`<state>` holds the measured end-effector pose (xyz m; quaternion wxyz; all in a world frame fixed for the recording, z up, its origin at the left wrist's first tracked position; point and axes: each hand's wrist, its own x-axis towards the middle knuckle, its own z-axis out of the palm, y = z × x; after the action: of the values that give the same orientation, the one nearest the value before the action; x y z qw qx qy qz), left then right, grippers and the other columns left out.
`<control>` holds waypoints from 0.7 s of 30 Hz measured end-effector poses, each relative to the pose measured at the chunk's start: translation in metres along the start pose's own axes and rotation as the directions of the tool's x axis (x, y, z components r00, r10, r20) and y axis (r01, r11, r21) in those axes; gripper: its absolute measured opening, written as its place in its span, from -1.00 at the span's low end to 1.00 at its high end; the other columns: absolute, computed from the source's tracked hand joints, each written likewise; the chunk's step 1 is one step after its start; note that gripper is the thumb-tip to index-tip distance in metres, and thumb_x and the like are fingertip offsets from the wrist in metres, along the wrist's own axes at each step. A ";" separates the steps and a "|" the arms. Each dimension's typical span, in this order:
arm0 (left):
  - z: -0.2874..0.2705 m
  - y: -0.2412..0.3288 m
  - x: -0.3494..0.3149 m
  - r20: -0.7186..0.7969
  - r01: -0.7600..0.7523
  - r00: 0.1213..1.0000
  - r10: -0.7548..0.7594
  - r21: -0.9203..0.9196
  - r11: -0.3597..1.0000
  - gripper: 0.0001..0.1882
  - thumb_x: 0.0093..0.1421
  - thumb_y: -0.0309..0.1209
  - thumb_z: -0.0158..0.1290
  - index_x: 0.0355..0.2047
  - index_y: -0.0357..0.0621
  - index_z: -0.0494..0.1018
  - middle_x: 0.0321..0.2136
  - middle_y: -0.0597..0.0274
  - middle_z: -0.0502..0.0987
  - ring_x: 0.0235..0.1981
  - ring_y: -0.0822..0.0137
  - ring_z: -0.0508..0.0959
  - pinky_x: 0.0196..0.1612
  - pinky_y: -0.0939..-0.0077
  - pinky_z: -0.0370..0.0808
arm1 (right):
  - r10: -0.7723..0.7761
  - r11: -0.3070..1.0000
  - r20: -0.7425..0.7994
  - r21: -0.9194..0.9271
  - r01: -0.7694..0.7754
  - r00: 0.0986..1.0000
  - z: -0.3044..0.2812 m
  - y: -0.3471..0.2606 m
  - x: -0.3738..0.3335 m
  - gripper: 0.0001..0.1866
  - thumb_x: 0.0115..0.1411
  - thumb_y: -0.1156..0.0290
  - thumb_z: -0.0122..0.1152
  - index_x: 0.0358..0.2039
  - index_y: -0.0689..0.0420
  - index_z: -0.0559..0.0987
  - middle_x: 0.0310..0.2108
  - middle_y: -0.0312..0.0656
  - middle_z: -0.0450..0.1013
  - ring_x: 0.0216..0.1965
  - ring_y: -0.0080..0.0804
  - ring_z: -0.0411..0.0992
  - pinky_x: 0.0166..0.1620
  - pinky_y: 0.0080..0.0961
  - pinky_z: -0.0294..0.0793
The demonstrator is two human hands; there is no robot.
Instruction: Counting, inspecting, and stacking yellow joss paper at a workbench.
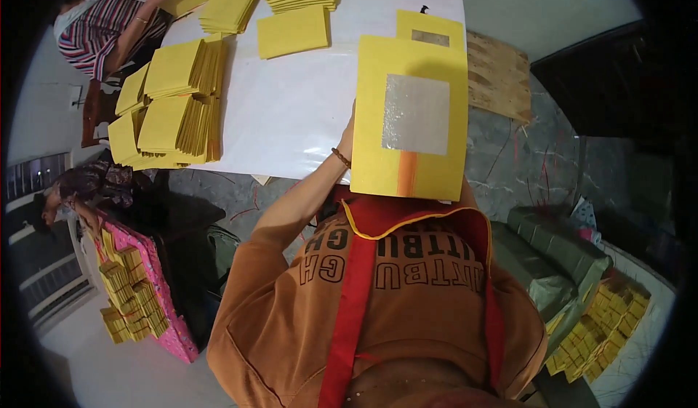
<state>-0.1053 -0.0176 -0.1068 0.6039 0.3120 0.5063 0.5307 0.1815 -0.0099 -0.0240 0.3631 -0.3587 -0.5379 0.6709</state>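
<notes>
Nearest the camera: the person's torso in an orange-brown shirt (407, 292) with dark lettering, crossed by a red strap (349, 313) that runs down its front.

Just above the shirt, held up before the chest: a stack of yellow paper sheets (409, 117), upright and facing the camera. The front sheet carries a silver foil square (416, 114) at its middle and an orange stripe (406, 173) below that. A second sheet, set behind, rises above the first at upper right and shows a smaller foil patch.

Left hand (347, 139): at the left edge of the stack, fingers hidden behind the paper, so the grip cannot be told apart from mere contact; a beaded bracelet (341, 158) sits at the wrist. The bare forearm runs down to the shirt sleeve. Right hand: hidden behind the stack; its state cannot be told.

Behind the sheets: a white counter (291, 110). At its left edge, several fanned piles of yellow sheets (174, 102); farther back, more flat yellow stacks (294, 8).

Lower left, on the floor: a pink sack (156, 292) with bundles of yellow paper lying on it. Lower right: green wrapped bundles (556, 262) and another heap of yellow paper (603, 328).

Far upper left: another person in a striped shirt (102, 22), hand on a yellow stack at the counter's corner.
</notes>
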 end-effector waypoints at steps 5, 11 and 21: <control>0.016 0.045 -0.016 0.114 0.130 0.989 -0.092 -0.387 0.913 -0.52 0.29 -0.26 -0.27 0.14 -0.19 -0.05 -0.06 0.12 0.28 -0.08 0.34 0.35 -0.05 0.54 0.36 | 0.049 0.981 -0.046 0.188 -0.040 0.998 0.000 -0.005 -0.017 -0.37 0.28 0.01 -0.46 0.23 0.16 -0.04 0.24 -0.12 -0.07 0.24 -0.32 -0.07 0.23 -0.38 -0.10; -0.021 0.075 0.001 -0.018 -0.066 0.997 0.075 0.318 0.946 -0.57 0.29 -0.21 -0.27 0.09 -0.17 0.16 -0.05 0.18 0.29 -0.16 0.44 0.39 -0.19 0.59 0.41 | 0.051 0.914 -0.057 0.404 -0.023 0.997 0.023 0.013 0.079 -0.35 0.28 -0.02 -0.47 0.23 0.15 -0.06 0.25 -0.12 -0.10 0.25 -0.31 -0.09 0.24 -0.38 -0.12; 0.018 0.149 -0.030 -0.001 -0.279 0.960 0.280 0.056 0.959 -0.30 0.26 0.07 -0.47 0.25 -0.13 -0.23 0.23 0.00 -0.09 0.23 0.13 0.02 0.20 0.25 0.00 | -0.322 0.927 -0.059 0.183 0.327 0.945 0.045 -0.083 0.052 -0.25 0.23 -0.15 -0.53 0.24 0.17 -0.11 0.29 -0.12 -0.23 0.31 -0.27 -0.32 0.27 -0.33 -0.36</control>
<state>-0.1345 -0.0074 0.0434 0.5118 0.3947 0.4742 0.5979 0.1264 0.0277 0.0604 0.5091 -0.2378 -0.5179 0.6450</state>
